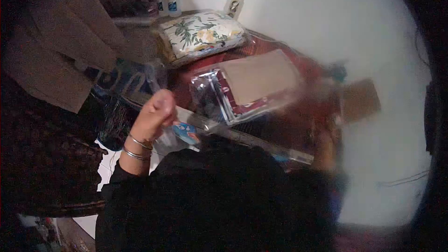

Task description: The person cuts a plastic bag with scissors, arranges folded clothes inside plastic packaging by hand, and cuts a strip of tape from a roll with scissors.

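My left hand (158,110), with bangles at the wrist, is closed in a fist. Crumpled clear plastic (163,142) shows just below it, and I cannot make out what is inside the fingers. A blue printed packet (186,133) lies close to that hand. On the right, my right hand (328,142) is smeared by motion, so its fingers do not show. Just beyond it is a blurred brown flat piece (361,100); whether the hand touches it is unclear. Between the hands lies a clear plastic packet (228,114) with maroon patterned cloth and a beige sheet (261,77) in it.
A plastic-wrapped floral bundle (205,35) sits at the back of the red-covered surface (184,77). Two clear bottles (173,2) stand behind it, near a wall socket (234,5). Beige cloth (51,42) hangs at left, and a pale wall (387,158) bounds the right.
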The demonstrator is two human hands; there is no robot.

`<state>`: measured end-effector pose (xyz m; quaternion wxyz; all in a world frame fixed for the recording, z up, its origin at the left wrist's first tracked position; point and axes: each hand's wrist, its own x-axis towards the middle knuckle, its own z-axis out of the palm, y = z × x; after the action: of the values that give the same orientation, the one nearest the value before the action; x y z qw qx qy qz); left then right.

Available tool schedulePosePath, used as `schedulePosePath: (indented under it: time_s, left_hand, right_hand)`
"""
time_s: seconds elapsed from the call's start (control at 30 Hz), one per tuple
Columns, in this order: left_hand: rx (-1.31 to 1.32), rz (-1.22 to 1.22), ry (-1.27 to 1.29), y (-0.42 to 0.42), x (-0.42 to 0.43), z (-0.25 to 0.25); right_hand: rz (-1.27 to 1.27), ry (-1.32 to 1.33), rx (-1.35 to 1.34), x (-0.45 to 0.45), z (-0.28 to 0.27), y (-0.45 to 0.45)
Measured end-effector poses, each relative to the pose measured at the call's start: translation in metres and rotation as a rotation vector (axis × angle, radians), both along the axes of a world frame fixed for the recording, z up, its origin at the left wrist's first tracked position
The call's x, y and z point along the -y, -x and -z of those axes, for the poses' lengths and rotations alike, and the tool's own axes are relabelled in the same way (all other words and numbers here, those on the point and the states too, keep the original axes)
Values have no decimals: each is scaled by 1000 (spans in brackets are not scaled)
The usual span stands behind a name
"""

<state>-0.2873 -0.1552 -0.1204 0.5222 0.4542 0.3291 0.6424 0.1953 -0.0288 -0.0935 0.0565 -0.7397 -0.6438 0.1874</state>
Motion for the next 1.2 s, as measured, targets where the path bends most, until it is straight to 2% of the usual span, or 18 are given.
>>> schedulePosePath:
  time_s: [0.1,0.17,0.2,0.27,0.33,0.43,0.5,0.57,0.63,0.7,0.77,0.83,0.9,0.97,1.03,1.1,1.17,1.2]
  left_hand:
    - [-76,214,94,-68,-9,-22]
    - [-209,494,210,-118,-20,-35]
    - [-305,640,157,-142,-27,-36]
    - [-396,785,93,-183,-32,-37]
    - [-331,941,181,-209,-33,-42]
    - [-213,857,244,-211,-30,-42]
    - [-133,823,264,-207,-25,-43]
    - [-50,797,285,-209,-24,-43]
    - [-49,862,336,-212,-25,-40]
    - [-150,829,299,-218,-24,-45]
    - [-249,791,262,-218,-22,-51]
    - [-507,767,241,-206,-21,-55]
    - [-497,739,206,-191,-16,-49]
    - [-553,293,-151,-184,-15,-36]
    - [-620,186,-57,-186,-13,-43]
    - [-407,-112,-337,-191,-23,-39]
    - [-250,-48,-305,-184,-28,-33]
    - [114,111,-178,-185,-24,-39]
  right_hand:
    - [-108,-41,-255,2,-19,6]
    - [-694,0,-737,6,-13,24]
    - [-747,234,-930,17,-20,42]
    - [-969,117,-931,38,-22,77]
    - [-855,307,-1225,43,-26,88]
    - [-750,540,-1539,36,-32,76]
    - [-937,218,-1705,37,-36,74]
    - [-898,226,-1662,44,-40,72]
    - [-854,251,-1146,66,-52,77]
    - [-679,390,-994,65,-51,85]
    - [-570,335,-1868,52,-37,87]
    - [-120,242,-2149,46,-63,74]
    - [-585,245,-2171,20,-58,47]
    - [-475,346,-2119,21,-45,46]
    - [-348,454,-2061,31,-37,55]
    - [-356,610,-2046,40,-37,68]
    - [-394,562,-1994,44,-40,79]
    - [-348,586,-2025,46,-49,83]
